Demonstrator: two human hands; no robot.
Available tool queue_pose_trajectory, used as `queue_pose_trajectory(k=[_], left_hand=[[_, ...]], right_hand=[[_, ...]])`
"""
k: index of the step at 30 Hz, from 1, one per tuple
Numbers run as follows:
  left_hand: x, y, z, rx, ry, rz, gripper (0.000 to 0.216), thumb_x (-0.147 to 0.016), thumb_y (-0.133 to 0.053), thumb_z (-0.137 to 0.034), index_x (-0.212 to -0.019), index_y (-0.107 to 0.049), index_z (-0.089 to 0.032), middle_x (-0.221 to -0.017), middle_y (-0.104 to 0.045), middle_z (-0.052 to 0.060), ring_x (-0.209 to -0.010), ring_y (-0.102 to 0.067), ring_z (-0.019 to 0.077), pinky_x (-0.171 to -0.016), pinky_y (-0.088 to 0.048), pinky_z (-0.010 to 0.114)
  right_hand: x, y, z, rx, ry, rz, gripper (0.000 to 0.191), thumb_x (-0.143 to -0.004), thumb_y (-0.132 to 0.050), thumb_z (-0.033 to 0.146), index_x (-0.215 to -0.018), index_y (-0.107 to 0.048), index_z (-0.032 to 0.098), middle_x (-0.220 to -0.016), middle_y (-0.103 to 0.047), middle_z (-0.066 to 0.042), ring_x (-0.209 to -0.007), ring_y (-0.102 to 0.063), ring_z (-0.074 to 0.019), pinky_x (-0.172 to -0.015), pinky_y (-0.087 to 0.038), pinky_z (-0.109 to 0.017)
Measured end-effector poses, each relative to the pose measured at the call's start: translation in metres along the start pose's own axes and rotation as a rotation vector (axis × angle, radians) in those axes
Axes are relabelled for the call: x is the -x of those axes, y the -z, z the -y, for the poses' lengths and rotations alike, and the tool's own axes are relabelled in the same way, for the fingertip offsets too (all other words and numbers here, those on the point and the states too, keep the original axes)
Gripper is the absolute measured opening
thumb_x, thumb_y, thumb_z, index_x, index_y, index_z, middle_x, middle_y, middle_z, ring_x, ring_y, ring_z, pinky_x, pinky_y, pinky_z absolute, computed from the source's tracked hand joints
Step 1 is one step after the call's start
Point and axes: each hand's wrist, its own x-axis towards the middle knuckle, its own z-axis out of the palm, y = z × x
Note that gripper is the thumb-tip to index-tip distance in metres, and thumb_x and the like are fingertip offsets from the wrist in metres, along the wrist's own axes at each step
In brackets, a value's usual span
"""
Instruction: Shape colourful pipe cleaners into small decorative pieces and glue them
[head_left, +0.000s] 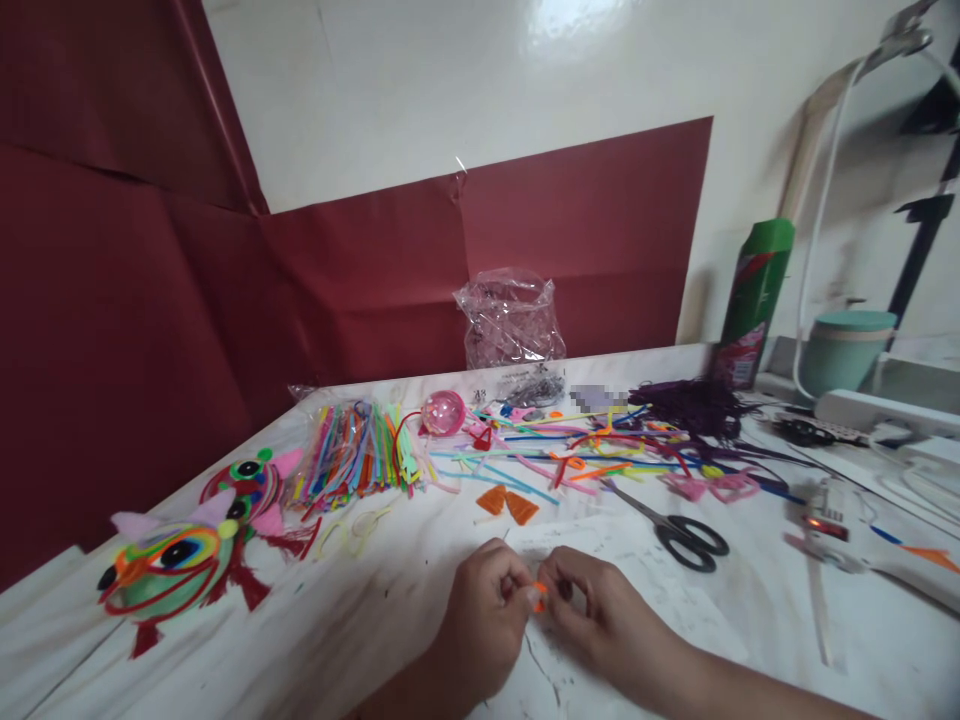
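Observation:
Close together over the white table, my left hand and my right hand meet at the fingertips. Both pinch a small bright orange piece, which looks like a bit of pipe cleaner; most of it is hidden by the fingers. Just beyond them lies a brown-orange bow-shaped piece, made of two fuzzy triangles. Black-handled scissors rest to the right of my right hand, blades pointing away to the left. Under my hands is a white sheet with faint marks.
Loose pipe cleaners spread across the table behind, beside a clear bag of colourful ones. Two decorated animal-face crafts stand at left. A glue gun lies at right. Purple fringe and a green can sit farther back.

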Motion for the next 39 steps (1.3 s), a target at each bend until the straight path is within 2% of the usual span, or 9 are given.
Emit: queue_pose_trajectory(k=[5, 12, 20, 25, 29, 35, 39], left_hand=[[0.0019, 0.0017, -0.0025, -0.031, -0.021, 0.037, 0.015, -0.066, -0.049, -0.008, -0.056, -0.044, -0.017, -0.061, -0.048, 0.0, -0.061, -0.045, 0.013, -0.057, -0.034, 0.024], [-0.0005, -0.005, 0.0026, 0.006, 0.055, -0.053, 0.011, -0.065, -0.05, -0.008, -0.059, -0.049, -0.016, -0.065, -0.053, 0.001, -0.065, -0.048, 0.0139, -0.062, -0.036, 0.024], [0.0, -0.0005, -0.0011, -0.06, 0.05, 0.009, 0.012, -0.065, -0.05, -0.008, -0.057, -0.046, -0.017, -0.06, -0.048, -0.001, -0.06, -0.044, 0.0128, -0.057, -0.033, 0.023], [-0.0013, -0.0041, 0.0, 0.049, 0.118, -0.044, 0.008, -0.066, -0.05, -0.01, -0.062, -0.05, -0.016, -0.064, -0.052, 0.0, -0.064, -0.047, 0.0132, -0.061, -0.037, 0.023], [-0.0012, -0.0049, -0.0026, 0.096, 0.164, -0.033, 0.008, -0.067, -0.048, -0.01, -0.062, -0.049, -0.016, -0.063, -0.051, 0.0, -0.063, -0.047, 0.0128, -0.061, -0.037, 0.023], [0.0001, -0.0028, -0.0058, 0.007, 0.076, -0.021, 0.011, -0.068, -0.044, -0.008, -0.062, -0.047, -0.017, -0.065, -0.051, 0.0, -0.065, -0.047, 0.0134, -0.062, -0.037, 0.024], [0.0007, -0.0034, -0.0036, -0.056, 0.076, -0.023, 0.012, -0.067, -0.044, -0.007, -0.06, -0.045, -0.017, -0.063, -0.048, -0.001, -0.062, -0.045, 0.0128, -0.059, -0.035, 0.024]], right_hand=[[0.0012, -0.0018, -0.0014, -0.04, -0.015, 0.025, 0.01, -0.072, -0.045, 0.013, -0.067, -0.053, 0.017, -0.061, -0.051, 0.003, -0.058, -0.044, -0.0108, -0.052, -0.035, -0.02], [-0.0024, 0.0024, 0.0002, -0.051, -0.025, 0.011, 0.012, -0.076, -0.046, 0.018, -0.068, -0.054, 0.016, -0.061, -0.052, 0.002, -0.058, -0.045, -0.0115, -0.053, -0.036, -0.021], [0.0004, 0.0005, -0.0006, -0.033, 0.015, 0.008, 0.011, -0.076, -0.047, 0.019, -0.068, -0.056, 0.017, -0.062, -0.054, 0.002, -0.059, -0.046, -0.0118, -0.053, -0.037, -0.021], [-0.0025, 0.0026, -0.001, -0.034, -0.012, -0.009, 0.012, -0.076, -0.046, 0.02, -0.068, -0.055, 0.017, -0.061, -0.054, 0.002, -0.059, -0.046, -0.0121, -0.054, -0.037, -0.021], [-0.0035, 0.0015, -0.0013, -0.069, -0.053, -0.028, 0.012, -0.075, -0.046, 0.019, -0.065, -0.054, 0.016, -0.06, -0.052, 0.002, -0.059, -0.045, -0.0119, -0.054, -0.037, -0.021], [-0.0028, -0.0009, 0.0, -0.082, -0.058, -0.019, 0.014, -0.076, -0.046, 0.022, -0.065, -0.054, 0.016, -0.059, -0.051, 0.002, -0.058, -0.043, -0.0119, -0.053, -0.036, -0.021], [-0.0023, -0.0018, -0.003, -0.101, -0.044, 0.007, 0.014, -0.077, -0.046, 0.022, -0.067, -0.054, 0.016, -0.062, -0.053, 0.001, -0.06, -0.045, -0.0124, -0.055, -0.037, -0.022]])
